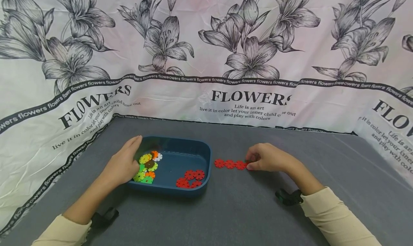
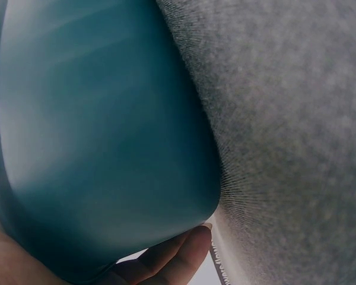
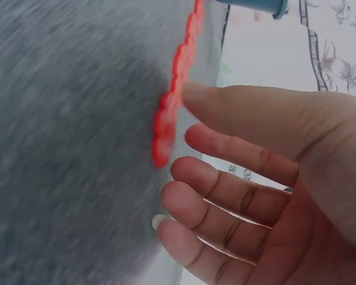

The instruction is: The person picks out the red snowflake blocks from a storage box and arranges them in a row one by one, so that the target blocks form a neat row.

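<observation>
My left hand (image 1: 124,162) holds the left end of a dark blue tray (image 1: 209,156), with fingers (image 2: 193,252) bent round its corner in the left wrist view. Inside the tray, yellow, green, orange and white flower-shaped discs (image 1: 141,176) lie at the left, and several red ones (image 1: 189,174) at the front right. Right of the tray, a row of red flower-shaped discs (image 1: 229,164) stretches across the grey surface. My right hand (image 1: 267,158) is at the row's right end, fingers loosely bent. In the right wrist view its thumb tip overlaps the red row (image 3: 177,77), with a gap between thumb and forefinger.
Grey cloth (image 1: 232,210) covers the work surface. Behind and at both sides hangs a white flower-printed curtain (image 1: 193,106) with black lettering. Dark straps (image 1: 288,197) circle both wrists, close to the beige sleeves (image 1: 335,213).
</observation>
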Motion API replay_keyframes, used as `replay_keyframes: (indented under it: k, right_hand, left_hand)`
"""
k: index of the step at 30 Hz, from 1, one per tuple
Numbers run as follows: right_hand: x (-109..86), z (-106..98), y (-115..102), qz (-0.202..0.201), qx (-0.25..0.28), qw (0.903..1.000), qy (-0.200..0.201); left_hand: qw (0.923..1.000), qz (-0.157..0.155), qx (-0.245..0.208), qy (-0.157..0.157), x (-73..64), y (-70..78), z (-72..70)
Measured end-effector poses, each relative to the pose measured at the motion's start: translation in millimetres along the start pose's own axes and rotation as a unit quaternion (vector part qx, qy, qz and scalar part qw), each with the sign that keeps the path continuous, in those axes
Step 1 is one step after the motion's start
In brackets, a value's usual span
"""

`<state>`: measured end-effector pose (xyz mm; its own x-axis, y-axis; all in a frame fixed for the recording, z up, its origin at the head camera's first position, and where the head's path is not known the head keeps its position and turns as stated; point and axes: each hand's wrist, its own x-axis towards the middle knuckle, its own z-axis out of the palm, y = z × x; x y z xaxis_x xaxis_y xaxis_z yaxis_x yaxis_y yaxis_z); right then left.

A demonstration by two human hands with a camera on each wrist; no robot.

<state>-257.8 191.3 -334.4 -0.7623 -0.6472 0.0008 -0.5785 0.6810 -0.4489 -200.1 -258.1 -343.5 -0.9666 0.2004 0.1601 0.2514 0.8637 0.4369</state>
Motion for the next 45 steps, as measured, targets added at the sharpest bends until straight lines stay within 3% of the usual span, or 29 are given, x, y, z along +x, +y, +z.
replay_keyframes:
  k: [4,8,13,15,17,20,23,26,30,36,45]
  right_hand:
    - [9.8,0.8,-11.6,-0.022,-0.013,0.9993,0.027]
    - [24.6,-1.4,-37.0,-0.061,-0.01,0.9956,0.071]
    - [48.6,4.7,-83.7,-0.145,-0.036,0.9783,0.144]
    - [58.8,11.8,-101.4,-0.178,-0.056,0.9718,0.145]
    - [68.5,19.4,-117.5,-0.2,-0.081,0.9706,0.107]
    - [81.4,30.8,-135.4,-0.201,-0.107,0.9734,-0.024]
    - [92.7,41.5,-144.8,-0.187,-0.119,0.9614,-0.163]
    - [101.9,49.0,-148.2,-0.187,-0.13,0.9451,-0.235]
    - [106.8,52.7,-152.3,-0.172,-0.177,0.9368,-0.248]
    - [102.6,53.4,-163.1,-0.093,-0.246,0.9337,-0.243]
    - [115.2,52.4,-146.7,-0.042,-0.208,0.9599,-0.183]
  left_hand:
    - [1.0,0.001,-0.002,-0.003,-0.3,-1.0,0.3]
    - [1.0,0.003,-0.003,0.0,-0.3,-0.6,0.3]
    - [1.0,0.003,-0.001,0.004,-0.6,0.1,-0.1]
    - [1.0,0.003,-0.002,0.004,-0.1,0.2,0.0]
    - [1.0,0.0,-0.001,0.003,0.1,0.6,0.1]
    - [1.0,-0.003,0.0,0.002,0.6,0.8,0.5]
    - [1.0,-0.006,-0.002,-0.002,0.8,1.3,0.7]
    - [1.0,-0.006,0.0,-0.002,0.7,1.8,0.5]
    - [1.0,-0.003,0.002,0.004,0.7,1.4,0.1]
    - [1.0,-0.003,0.002,0.003,1.7,0.8,0.3]
    - [1.0,-0.003,0.0,0.005,0.7,0.5,0.8]
